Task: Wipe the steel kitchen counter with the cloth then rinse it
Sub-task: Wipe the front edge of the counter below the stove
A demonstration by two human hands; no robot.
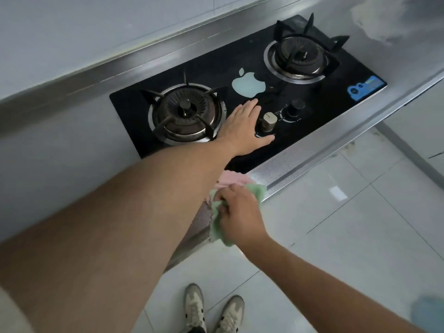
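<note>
Steel counter (60, 140) takes up the whole left side, with the black glass hob (312, 121) set into it. Just at 3 o'clock of the left burner (186, 111), the left hand (245, 126) lies flat on the glass, fingers straight and together pointing to about 1 o'clock, thumb splayed out under the silvery knob (269, 121), holding nothing. At 6 o'clock from it, on the counter's front lip, the right hand (240, 217) has the green-and-pink cloth (254, 191) bunched in a curled grip. Its fingertips are buried in the fabric, and the left forearm covers the cloth's left part. Further right is the right burner (299, 56), then a blue label (367, 87) too blurry to read.
</note>
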